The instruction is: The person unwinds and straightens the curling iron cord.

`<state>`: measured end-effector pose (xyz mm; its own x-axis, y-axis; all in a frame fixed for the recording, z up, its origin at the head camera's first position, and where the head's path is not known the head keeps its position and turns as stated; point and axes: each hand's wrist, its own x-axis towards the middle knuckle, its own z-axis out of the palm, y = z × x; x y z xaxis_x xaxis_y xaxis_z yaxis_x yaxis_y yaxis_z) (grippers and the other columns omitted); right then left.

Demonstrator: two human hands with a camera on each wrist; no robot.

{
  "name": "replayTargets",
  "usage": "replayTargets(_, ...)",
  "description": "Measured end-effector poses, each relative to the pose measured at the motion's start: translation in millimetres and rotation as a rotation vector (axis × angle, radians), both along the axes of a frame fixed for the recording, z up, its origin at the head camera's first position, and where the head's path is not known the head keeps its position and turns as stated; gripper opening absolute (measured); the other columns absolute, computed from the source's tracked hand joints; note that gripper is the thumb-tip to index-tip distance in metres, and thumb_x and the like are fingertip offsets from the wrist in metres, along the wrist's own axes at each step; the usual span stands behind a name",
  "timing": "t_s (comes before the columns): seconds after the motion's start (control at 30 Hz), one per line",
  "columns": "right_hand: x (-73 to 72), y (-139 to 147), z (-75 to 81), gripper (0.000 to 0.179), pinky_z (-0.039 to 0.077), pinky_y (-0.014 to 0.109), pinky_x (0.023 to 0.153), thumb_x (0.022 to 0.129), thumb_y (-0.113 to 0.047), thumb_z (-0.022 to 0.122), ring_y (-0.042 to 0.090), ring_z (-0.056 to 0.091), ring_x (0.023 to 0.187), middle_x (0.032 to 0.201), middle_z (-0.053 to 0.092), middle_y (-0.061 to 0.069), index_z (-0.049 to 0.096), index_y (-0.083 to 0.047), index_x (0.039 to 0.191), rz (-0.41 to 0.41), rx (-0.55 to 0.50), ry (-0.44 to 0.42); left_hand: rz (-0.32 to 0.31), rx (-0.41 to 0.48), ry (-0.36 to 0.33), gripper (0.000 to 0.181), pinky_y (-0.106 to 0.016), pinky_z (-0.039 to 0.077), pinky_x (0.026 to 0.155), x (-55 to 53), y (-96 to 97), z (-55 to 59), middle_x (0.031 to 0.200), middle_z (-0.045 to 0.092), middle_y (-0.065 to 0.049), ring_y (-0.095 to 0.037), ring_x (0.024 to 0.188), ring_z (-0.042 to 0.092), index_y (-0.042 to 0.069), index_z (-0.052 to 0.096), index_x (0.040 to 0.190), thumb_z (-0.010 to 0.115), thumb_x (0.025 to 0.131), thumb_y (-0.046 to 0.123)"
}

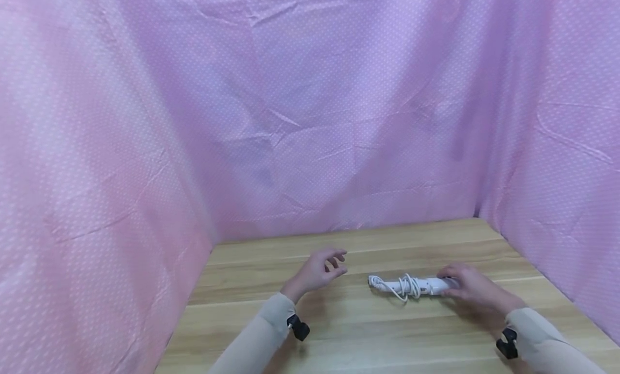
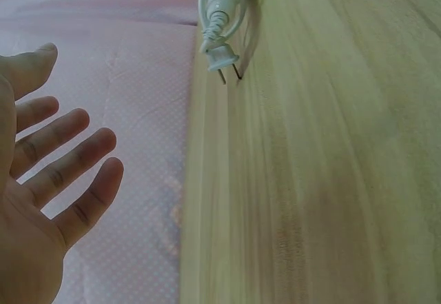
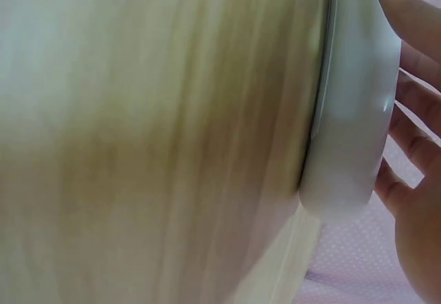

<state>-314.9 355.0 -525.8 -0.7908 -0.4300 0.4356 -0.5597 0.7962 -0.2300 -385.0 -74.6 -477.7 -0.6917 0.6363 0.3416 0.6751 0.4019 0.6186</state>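
A white hair straightener lies across the wooden table, its white cord wound around its left part. My right hand holds the right end, with the thumb on one side and the fingers on the other. In the right wrist view, the smooth rounded body shows a dark seam along its edge. My left hand hovers left of the straightener with loosely bent fingers, holding nothing. The left wrist view shows the two-pin plug at the cord's end, pointing towards the left-hand side.
The wood-grain table spreads under both hands. Pink dotted fabric hangs behind it and along both sides. A small black wrist device sits at the left sleeve, and another device at the right.
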Motion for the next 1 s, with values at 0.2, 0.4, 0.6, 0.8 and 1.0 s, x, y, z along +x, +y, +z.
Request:
replayTargets(0.2, -4.4, 5, -0.6, 0.038, 0.054, 0.035, 0.076, 0.069, -0.030, 0.085, 0.009, 0.061, 0.086, 0.097, 0.068, -0.006, 0.072, -0.014, 0.102, 0.031, 0.001, -0.023, 0.005, -0.030, 0.020, 0.045, -0.020, 0.054, 0.072, 3.2, 0.4, -1.4, 0.115, 0.066, -0.006, -0.009, 0.091, 0.063, 0.014, 0.057, 0.132, 0.067, 0.092, 0.032)
replayTargets(0.4, -6.8, 9, 3.9, 0.043, 0.054, 0.037, 0.078, 0.072, -0.036, 0.083, 0.010, 0.062, 0.088, 0.099, 0.069, -0.005, 0.071, -0.012, 0.106, 0.057, 0.021, -0.113, -0.011, -0.053, 0.004, 0.048, -0.018, 0.053, 0.073, 5.1, 1.6, -6.3, 0.117, 0.065, -0.006, -0.011, 0.092, 0.064, 0.014, 0.055, 0.135, 0.067, 0.093, 0.033)
replayTargets(0.6, -11.6, 11, 3.5, 0.039, 0.052, 0.032, 0.075, 0.072, -0.041, 0.082, 0.005, 0.060, 0.086, 0.097, 0.068, -0.009, 0.071, -0.018, 0.103, 0.089, 0.036, -0.142, -0.023, -0.051, 0.000, 0.048, -0.017, 0.053, 0.072, 3.3, 0.6, -14.4, 0.116, 0.066, -0.009, -0.010, 0.090, 0.064, 0.014, 0.055, 0.135, 0.068, 0.092, 0.030)
replayTargets(0.8, -14.1, 12, -1.4, 0.038, 0.051, 0.028, 0.070, 0.071, -0.039, 0.084, 0.000, 0.058, 0.082, 0.092, 0.068, -0.011, 0.072, -0.017, 0.099, 0.136, 0.007, -0.117, -0.025, -0.064, -0.004, 0.048, -0.017, 0.053, 0.071, 3.1, -1.0, -16.2, 0.116, 0.067, -0.010, -0.006, 0.089, 0.063, 0.016, 0.054, 0.136, 0.067, 0.093, 0.033)
replayTargets(1.0, -17.3, 13, -1.2, 0.045, 0.051, 0.028, 0.072, 0.071, -0.042, 0.083, 0.000, 0.058, 0.083, 0.094, 0.069, -0.009, 0.072, -0.013, 0.103, 0.129, 0.004, -0.169, -0.016, -0.060, -0.011, 0.047, -0.020, 0.054, 0.072, 3.9, -0.4, -13.9, 0.115, 0.067, -0.006, -0.008, 0.089, 0.064, 0.017, 0.055, 0.136, 0.067, 0.092, 0.031)
